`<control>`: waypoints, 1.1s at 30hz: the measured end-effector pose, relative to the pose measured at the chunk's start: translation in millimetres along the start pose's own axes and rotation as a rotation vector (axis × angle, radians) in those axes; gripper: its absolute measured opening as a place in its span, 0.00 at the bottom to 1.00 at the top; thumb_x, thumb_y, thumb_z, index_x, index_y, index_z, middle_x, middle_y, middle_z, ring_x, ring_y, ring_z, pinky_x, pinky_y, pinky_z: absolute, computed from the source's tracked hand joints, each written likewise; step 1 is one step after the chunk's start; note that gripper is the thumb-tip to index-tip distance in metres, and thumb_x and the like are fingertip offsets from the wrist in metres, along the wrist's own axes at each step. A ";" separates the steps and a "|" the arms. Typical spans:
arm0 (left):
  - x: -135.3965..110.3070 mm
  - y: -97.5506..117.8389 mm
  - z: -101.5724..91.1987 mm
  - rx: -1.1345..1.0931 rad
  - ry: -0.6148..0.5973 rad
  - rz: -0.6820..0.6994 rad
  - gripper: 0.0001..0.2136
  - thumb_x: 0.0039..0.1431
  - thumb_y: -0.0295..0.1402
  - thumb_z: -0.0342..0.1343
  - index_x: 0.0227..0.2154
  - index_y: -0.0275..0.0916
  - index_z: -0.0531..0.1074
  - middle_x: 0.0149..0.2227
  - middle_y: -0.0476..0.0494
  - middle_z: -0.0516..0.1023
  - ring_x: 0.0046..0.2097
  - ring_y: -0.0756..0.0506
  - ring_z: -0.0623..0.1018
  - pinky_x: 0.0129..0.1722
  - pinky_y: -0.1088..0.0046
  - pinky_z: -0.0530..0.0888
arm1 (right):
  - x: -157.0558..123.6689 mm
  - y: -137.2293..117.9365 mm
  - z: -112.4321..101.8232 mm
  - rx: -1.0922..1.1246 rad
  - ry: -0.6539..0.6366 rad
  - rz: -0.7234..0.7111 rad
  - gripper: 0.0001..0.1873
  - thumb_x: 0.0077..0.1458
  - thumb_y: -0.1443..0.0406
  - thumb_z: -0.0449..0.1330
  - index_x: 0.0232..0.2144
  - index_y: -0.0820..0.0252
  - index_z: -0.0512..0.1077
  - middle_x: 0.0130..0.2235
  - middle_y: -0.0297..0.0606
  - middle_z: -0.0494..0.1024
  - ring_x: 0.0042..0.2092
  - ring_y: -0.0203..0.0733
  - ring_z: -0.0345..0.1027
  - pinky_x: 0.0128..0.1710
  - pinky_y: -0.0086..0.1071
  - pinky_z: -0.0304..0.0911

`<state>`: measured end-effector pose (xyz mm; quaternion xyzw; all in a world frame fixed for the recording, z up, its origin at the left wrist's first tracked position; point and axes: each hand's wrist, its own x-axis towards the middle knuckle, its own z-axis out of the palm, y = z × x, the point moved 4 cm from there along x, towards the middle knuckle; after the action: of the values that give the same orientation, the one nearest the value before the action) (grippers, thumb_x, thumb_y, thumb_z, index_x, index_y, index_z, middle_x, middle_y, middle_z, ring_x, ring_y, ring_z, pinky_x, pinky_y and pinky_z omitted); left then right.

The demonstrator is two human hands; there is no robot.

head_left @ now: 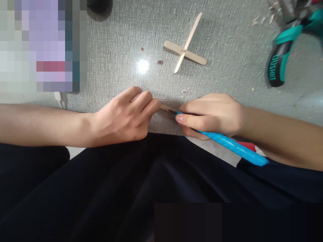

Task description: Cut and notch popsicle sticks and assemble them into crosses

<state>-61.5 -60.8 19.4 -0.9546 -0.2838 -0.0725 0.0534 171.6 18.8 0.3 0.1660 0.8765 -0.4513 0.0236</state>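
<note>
The grey textured tabletop (pixel 113 50) lay open left of centre; a cross of pale wooden sticks (pixel 185 51) barred the middle, and teal-handled pliers (pixel 279 58) crowded the far right corner.

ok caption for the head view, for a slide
Left hand holds a stick while the right hand sets a blue tool to it; a stick cross lies beyond.

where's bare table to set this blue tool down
Bare table lies between the crossed sticks and the teal pliers, above the right hand. Another patch lies left of the cross, above the left hand. Crowded: the near edge where both hands meet on the thin stick and blue tool.
</note>
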 end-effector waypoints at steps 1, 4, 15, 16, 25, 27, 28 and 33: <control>0.1 0.0 -0.2 0.019 -0.005 0.007 0.13 0.77 0.22 0.52 0.40 0.34 0.81 0.38 0.42 0.72 0.40 0.42 0.75 0.37 0.59 0.74 | -0.8 0.9 1.1 -0.027 0.003 -0.026 0.29 0.87 0.57 0.47 0.29 0.54 0.68 0.29 0.33 0.76 0.30 0.37 0.66 0.33 0.33 0.63; 0.7 0.8 -0.8 0.079 -0.026 0.037 0.13 0.78 0.24 0.52 0.40 0.35 0.82 0.37 0.42 0.72 0.38 0.42 0.75 0.36 0.59 0.76 | -3.0 5.2 4.0 -0.170 0.048 -0.155 0.24 0.87 0.61 0.49 0.34 0.54 0.73 0.30 0.32 0.75 0.30 0.36 0.63 0.31 0.34 0.56; 1.5 -3.8 -2.8 0.003 0.118 0.043 0.14 0.81 0.30 0.55 0.37 0.34 0.81 0.36 0.40 0.75 0.35 0.43 0.73 0.31 0.61 0.72 | -9.4 22.9 19.0 -0.205 0.097 -0.078 0.22 0.85 0.54 0.49 0.41 0.52 0.77 0.31 0.33 0.75 0.29 0.38 0.63 0.29 0.36 0.54; 1.2 -4.5 -3.8 -0.003 0.120 0.051 0.16 0.83 0.31 0.54 0.37 0.35 0.81 0.36 0.40 0.75 0.35 0.43 0.73 0.31 0.61 0.71 | -9.3 22.5 18.6 -0.206 0.106 -0.090 0.20 0.85 0.56 0.49 0.44 0.51 0.78 0.32 0.33 0.76 0.31 0.38 0.65 0.31 0.36 0.57; 0.9 -5.7 -8.9 -0.204 0.117 0.030 0.17 0.85 0.37 0.56 0.36 0.37 0.79 0.35 0.44 0.78 0.37 0.44 0.77 0.35 0.63 0.75 | -3.0 15.3 10.4 -0.401 0.141 -0.279 0.13 0.85 0.64 0.54 0.58 0.48 0.79 0.38 0.32 0.78 0.37 0.41 0.68 0.36 0.37 0.55; 2.2 -12.5 -2.4 -0.246 0.082 -0.040 0.17 0.86 0.41 0.55 0.41 0.37 0.80 0.39 0.42 0.81 0.40 0.43 0.79 0.38 0.62 0.76 | -4.1 12.8 7.4 -0.460 0.194 -0.331 0.13 0.84 0.65 0.56 0.63 0.48 0.76 0.39 0.32 0.79 0.36 0.40 0.68 0.35 0.36 0.56; 3.0 -17.3 1.7 -0.250 0.056 -0.098 0.18 0.86 0.44 0.55 0.45 0.36 0.80 0.43 0.40 0.82 0.43 0.41 0.81 0.41 0.61 0.77 | -4.4 12.2 6.9 -0.465 0.196 -0.349 0.14 0.84 0.64 0.57 0.64 0.49 0.75 0.40 0.32 0.80 0.36 0.40 0.68 0.35 0.36 0.56; 5.6 -33.3 15.7 -0.231 -0.017 -0.335 0.37 0.78 0.63 0.60 0.72 0.38 0.71 0.62 0.24 0.81 0.57 0.27 0.81 0.51 0.46 0.80 | -3.3 10.0 5.0 -0.390 0.229 -0.400 0.15 0.83 0.65 0.57 0.66 0.48 0.72 0.44 0.33 0.84 0.37 0.40 0.73 0.36 0.35 0.61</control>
<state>-73.5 -27.9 6.9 -0.8944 -0.4289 -0.1045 -0.0714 177.3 19.3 -9.9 0.0320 0.9589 -0.2485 -0.1334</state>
